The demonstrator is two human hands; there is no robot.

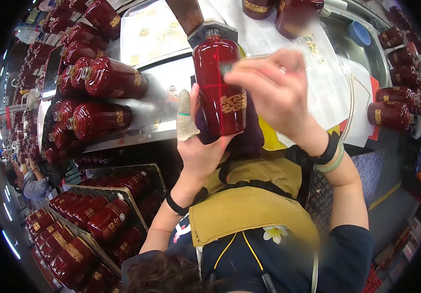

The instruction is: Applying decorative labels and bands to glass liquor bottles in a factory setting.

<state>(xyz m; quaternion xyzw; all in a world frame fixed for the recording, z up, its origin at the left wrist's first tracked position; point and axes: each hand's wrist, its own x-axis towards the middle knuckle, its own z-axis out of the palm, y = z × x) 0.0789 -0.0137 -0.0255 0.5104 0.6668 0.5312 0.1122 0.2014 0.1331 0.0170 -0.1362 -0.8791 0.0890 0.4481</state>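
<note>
A dark red glass bottle [215, 58] with an open threaded neck stands tilted in front of me. Its lower right side carries a gold ornamental decal [234, 102], and thin red light lines cross its surface. My left hand [201, 154] is closed round the bottle's base; one finger wears a beige finger sleeve [186, 115] with a green band. Blurred by motion, my right hand [281, 90] pinches a small dark flat piece [226, 68] at the bottle's right side. Behind the bottle's neck sits a dark angular block [230, 33].
Several red bottles [112, 78] lie on the metal table at left, with more in crates [117, 195] below. Gold decals lie on a white sheet [154, 29]. At right are a metal basin [337, 36] with a blue bowl [359, 33], a looping tube [351, 105] and more bottles [388, 116]. Another person [32, 188] is far left.
</note>
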